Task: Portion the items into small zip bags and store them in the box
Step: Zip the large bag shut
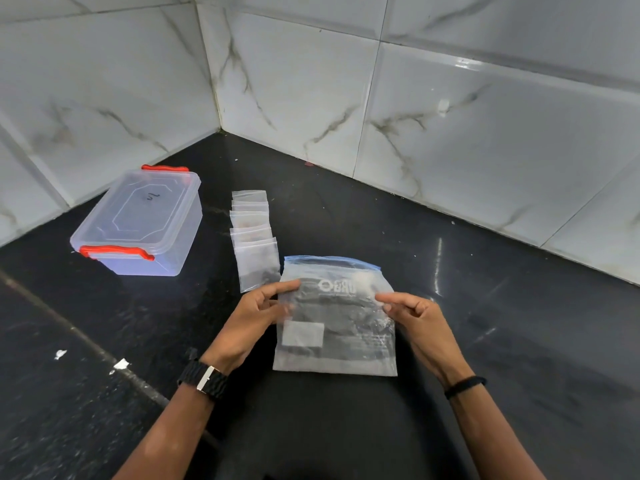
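Large zip bag (335,317) on the black worktop (519,341), pinched by left hand (254,318) and right hand (412,320).
Beyond: small zip bags (254,233) fanned out, then lidded box (142,221). Risk of spilling dark contents if tugged open unevenly.

Black watch (207,375) left, black wristband (465,385) right

**Counter layout**

On the counter (485,306), a lidded box (138,223) sits far left near the wall. To its right lies a row of small zip bags (254,233), overlapping toward the person. A large zip bag (339,341) lies nearest, right of the row's near end, between both hands.
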